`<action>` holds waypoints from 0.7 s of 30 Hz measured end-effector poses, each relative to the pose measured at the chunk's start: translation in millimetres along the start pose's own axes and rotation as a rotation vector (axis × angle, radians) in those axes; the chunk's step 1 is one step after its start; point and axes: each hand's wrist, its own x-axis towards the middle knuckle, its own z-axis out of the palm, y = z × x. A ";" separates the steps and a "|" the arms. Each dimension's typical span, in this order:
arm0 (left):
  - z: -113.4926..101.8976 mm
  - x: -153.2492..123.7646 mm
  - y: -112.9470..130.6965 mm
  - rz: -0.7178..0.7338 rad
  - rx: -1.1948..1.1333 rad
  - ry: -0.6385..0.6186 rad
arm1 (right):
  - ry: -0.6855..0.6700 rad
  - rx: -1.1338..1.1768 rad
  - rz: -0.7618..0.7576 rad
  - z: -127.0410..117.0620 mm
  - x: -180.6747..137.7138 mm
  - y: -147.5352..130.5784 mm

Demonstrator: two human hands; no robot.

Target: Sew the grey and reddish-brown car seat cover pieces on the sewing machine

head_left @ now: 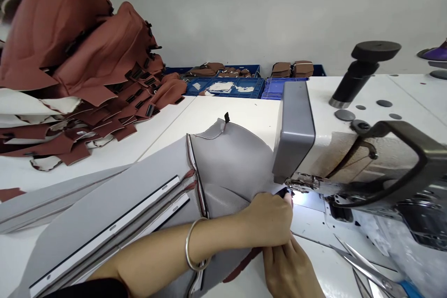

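Right up front, the right hand (289, 267) tucks in just below the left, fingertips hidden, so whether it grips I can't tell, with blue-handled steel scissors (387, 284) lying off to its right. The left hand (271, 220) curls tight on the edge of a grey mesh-fabric cover (233, 160), spread over the white surface (244, 108) and right up against a grey-and-white metal sewing machine (296, 135)! Beyond, reddish-brown padded covers (94, 60) heap at left, and blue plastic crates (256, 87) sit before the pale wall (314, 14).
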 end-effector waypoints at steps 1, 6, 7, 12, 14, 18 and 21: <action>0.4 -0.3 -0.2 0.002 0.004 0.004 | -0.003 -0.003 -0.004 -0.5 0.1 0.7; 0.7 -1.4 -1.2 0.022 0.032 0.020 | 0.023 0.015 0.007 -6.1 5.7 3.6; 0.5 -1.5 -1.3 0.026 0.027 0.024 | 0.030 0.020 0.017 -7.7 7.7 3.7; -0.7 -2.3 -0.6 0.042 0.018 0.028 | 0.026 0.014 0.041 -13.5 13.8 3.0; -0.2 -3.0 -0.4 0.052 0.035 0.030 | 0.015 0.011 0.037 -14.1 13.7 3.3; 3.1 -4.1 -0.6 0.076 0.074 0.091 | 0.007 0.028 0.016 -14.2 12.7 5.2; 4.3 -4.7 -0.1 0.072 0.080 0.107 | 0.004 0.023 0.015 -15.3 12.7 5.8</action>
